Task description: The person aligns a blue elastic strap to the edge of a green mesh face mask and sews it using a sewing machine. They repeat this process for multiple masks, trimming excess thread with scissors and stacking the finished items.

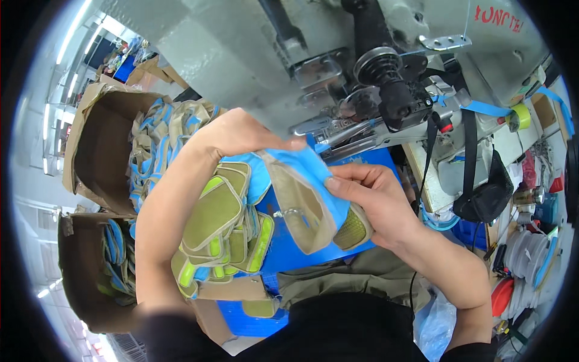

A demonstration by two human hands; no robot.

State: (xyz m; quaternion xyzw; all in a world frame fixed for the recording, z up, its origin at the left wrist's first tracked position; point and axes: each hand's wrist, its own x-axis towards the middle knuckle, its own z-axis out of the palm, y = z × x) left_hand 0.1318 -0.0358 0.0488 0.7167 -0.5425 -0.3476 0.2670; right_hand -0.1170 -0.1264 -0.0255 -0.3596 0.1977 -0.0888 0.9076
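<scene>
Between my hands is a blue and beige fabric pouch (310, 181), its beige-bound opening gaping toward me and a piece of olive mesh at its right end. My left hand (244, 130) reaches across from the left and grips the pouch's upper edge near the sewing machine (386, 78); its fingers are partly hidden. With thumb and fingers, my right hand (377, 196) pinches the blue side near the mesh. A small shiny clip or fastener (289, 212) shows at the pouch's opening. Left of the pouch lies a heap of olive panels (214, 211) with lime and beige edging.
The machine head overhangs the blue work surface (289, 238), and blue binding tape (485, 108) runs to its right side. Cardboard boxes (75, 142) and bundled blue-beige pieces (160, 142) stand at the left. A black mesh bag (488, 190) hangs at the right beside white reels (522, 256).
</scene>
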